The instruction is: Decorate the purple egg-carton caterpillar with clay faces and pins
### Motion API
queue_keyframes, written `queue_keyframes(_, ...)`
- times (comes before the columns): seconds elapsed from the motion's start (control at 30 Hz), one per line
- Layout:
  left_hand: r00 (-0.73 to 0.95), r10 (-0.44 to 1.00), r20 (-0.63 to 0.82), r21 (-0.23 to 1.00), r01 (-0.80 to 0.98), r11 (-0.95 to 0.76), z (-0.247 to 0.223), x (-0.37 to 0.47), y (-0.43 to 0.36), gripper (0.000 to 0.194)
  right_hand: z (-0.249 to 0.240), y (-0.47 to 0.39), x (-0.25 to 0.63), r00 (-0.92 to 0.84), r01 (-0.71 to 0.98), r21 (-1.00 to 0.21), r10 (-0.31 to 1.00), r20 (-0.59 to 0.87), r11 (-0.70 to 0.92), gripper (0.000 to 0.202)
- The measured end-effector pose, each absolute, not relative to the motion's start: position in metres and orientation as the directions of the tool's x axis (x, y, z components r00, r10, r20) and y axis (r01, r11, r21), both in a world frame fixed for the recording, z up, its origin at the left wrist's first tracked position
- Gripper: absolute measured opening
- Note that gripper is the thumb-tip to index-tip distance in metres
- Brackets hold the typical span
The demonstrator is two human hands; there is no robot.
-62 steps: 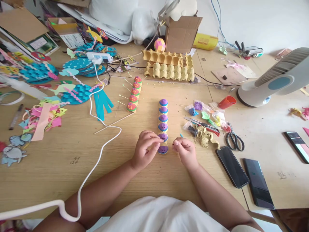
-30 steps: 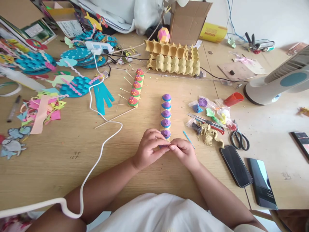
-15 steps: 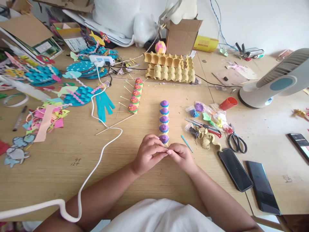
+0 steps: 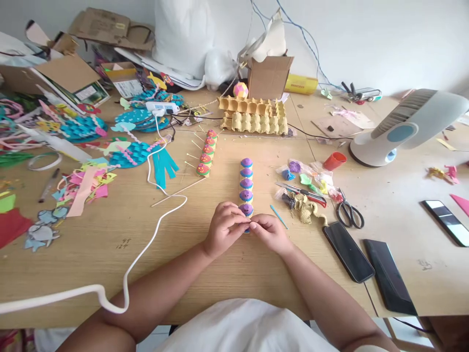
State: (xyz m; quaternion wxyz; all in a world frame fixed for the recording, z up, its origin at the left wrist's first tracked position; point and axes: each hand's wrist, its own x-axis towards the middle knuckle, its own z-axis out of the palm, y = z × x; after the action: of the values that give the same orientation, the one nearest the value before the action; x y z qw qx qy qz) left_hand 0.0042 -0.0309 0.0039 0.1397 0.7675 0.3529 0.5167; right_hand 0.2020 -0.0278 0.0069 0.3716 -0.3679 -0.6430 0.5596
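Observation:
A strip of egg-carton cups (image 4: 246, 183) topped with purple and blue clay stands on the table in front of me, pointing away. Dark specks dot its nearer cups. At its near end, my left hand (image 4: 227, 229) and my right hand (image 4: 270, 232) meet fingertip to fingertip over the last cup. Both are pinched closed. Whatever sits between the fingertips is too small and covered to make out. A thin blue clay tool (image 4: 279, 216) lies just right of my right hand. Farther left is a similar red and green strip (image 4: 206, 154) with pins sticking out.
On the right lie clay packets (image 4: 305, 180), a utility knife (image 4: 304, 193), scissors (image 4: 350, 211), phones (image 4: 349, 252) and a fan (image 4: 388, 137). A white cable (image 4: 156, 234) snakes along the left, near paper scraps (image 4: 86, 188). Egg cartons (image 4: 256, 122) stand at the back.
The head view has shifted slightly, so more of the back and left shows. Both hands remain pinched together at the strip's near end, with only slight finger movement.

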Motion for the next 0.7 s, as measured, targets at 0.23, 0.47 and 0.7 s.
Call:
queue_keyframes(0.23, 0.213, 0.673, 0.709, 0.562, 0.406, -0.721, 0.0009, 0.0056, -0.0311, 0.012, 0.0018, -0.0268, 0.2012, -0.431, 0.084, -0.984, 0.896, 0.104, 0.154, 0.051)
queue_keyframes(0.47, 0.215, 0.669, 0.711, 0.552, 0.419, -0.721, -0.0032, 0.0062, -0.0284, 0.015, -0.0031, -0.0238, 0.2041, -0.440, 0.093, -0.980, 0.890, 0.120, 0.177, 0.051)
queue_keyframes(0.7, 0.204, 0.659, 0.724, 0.544, 0.420, -0.727, -0.0010, 0.0061, -0.0285, 0.011, -0.0020, -0.0254, 0.2008, -0.421, 0.062, -0.985, 0.899, 0.118, 0.159, 0.049)
